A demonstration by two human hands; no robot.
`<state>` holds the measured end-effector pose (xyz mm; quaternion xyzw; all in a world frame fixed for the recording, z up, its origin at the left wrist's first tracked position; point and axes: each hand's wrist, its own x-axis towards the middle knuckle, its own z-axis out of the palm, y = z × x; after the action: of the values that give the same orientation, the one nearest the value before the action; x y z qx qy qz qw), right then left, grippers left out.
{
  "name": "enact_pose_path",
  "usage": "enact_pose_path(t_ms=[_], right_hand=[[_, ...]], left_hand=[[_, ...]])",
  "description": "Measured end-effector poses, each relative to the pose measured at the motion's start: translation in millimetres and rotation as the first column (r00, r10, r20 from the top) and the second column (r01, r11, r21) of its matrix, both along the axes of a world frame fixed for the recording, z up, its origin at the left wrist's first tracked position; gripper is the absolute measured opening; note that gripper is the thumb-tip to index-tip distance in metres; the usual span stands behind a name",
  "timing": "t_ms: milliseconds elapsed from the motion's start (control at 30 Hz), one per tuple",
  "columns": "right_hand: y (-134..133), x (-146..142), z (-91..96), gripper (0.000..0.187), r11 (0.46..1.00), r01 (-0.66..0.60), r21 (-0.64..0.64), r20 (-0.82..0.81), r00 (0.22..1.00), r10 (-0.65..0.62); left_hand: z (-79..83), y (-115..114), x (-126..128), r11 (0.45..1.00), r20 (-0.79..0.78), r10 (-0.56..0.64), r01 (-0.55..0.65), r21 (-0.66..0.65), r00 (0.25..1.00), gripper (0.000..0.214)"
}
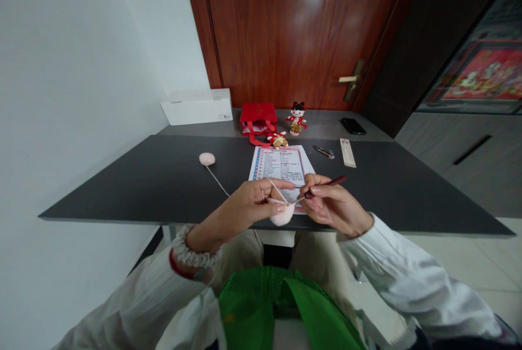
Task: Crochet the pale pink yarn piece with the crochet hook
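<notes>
Green mesh cloth (261,306) over the lap; left hand (248,203) fingers pinching yarn strand (216,180) above pale pink crocheted piece (282,216), held over worktop (163,187) edge; right hand (334,203) fingers grasping dark red crochet hook (326,185); piece looks part-made; yarn ball (206,158) remains on worktop.

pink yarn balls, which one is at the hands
The pale pink fuzzy ball just under the left hand, beside the dark red crochet hook. The other pale pink ball lies apart on the dark grey table, its strand running toward the hand.
</notes>
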<state>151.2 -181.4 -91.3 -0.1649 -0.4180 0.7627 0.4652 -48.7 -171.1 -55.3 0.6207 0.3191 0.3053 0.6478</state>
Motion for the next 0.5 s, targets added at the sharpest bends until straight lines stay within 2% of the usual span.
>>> enact_pose_path(t_ms=[67,133,200,267,333,400,500], right_hand=[[-4,-12,-10.0,0.012,0.99,0.139,-0.013,-0.029,0.99,-0.139],[-7,-23,-19.9,0.011,0.962,0.271,0.042,-0.01,0.963,-0.271],[-10,-31,-29.7,0.012,0.896,0.416,0.157,0.012,0.906,-0.423],[-11,-36,-38.2,0.01,0.829,0.492,0.266,0.044,0.853,-0.52],[-11,-40,-43.1,0.008,0.788,0.52,0.331,0.076,0.817,-0.571],[-10,-42,-43.5,0.007,0.775,0.508,0.377,0.105,0.807,-0.581],[-4,-45,-38.5,0.011,0.808,0.393,0.439,0.138,0.859,-0.493]], left_hand=[[-8.9,-1,3,0.994,-0.004,0.097,-0.097,0.044,0.995,0.023],[-19.0,0,6,0.99,0.034,0.133,-0.135,0.035,0.99,0.021],[-29.3,1,9,0.987,0.099,0.159,-0.162,0.022,0.982,0.013],[-38.8,2,11,0.978,0.136,0.206,-0.209,0.01,0.969,0.009],[-46.2,2,10,0.967,0.162,0.247,-0.254,0.024,0.955,0.009],[-49.9,1,7,0.96,0.196,0.278,-0.28,-0.016,0.94,0.011],[-46.5,-1,-5,0.94,0.238,0.341,-0.328,-0.094,0.909,0.014]])
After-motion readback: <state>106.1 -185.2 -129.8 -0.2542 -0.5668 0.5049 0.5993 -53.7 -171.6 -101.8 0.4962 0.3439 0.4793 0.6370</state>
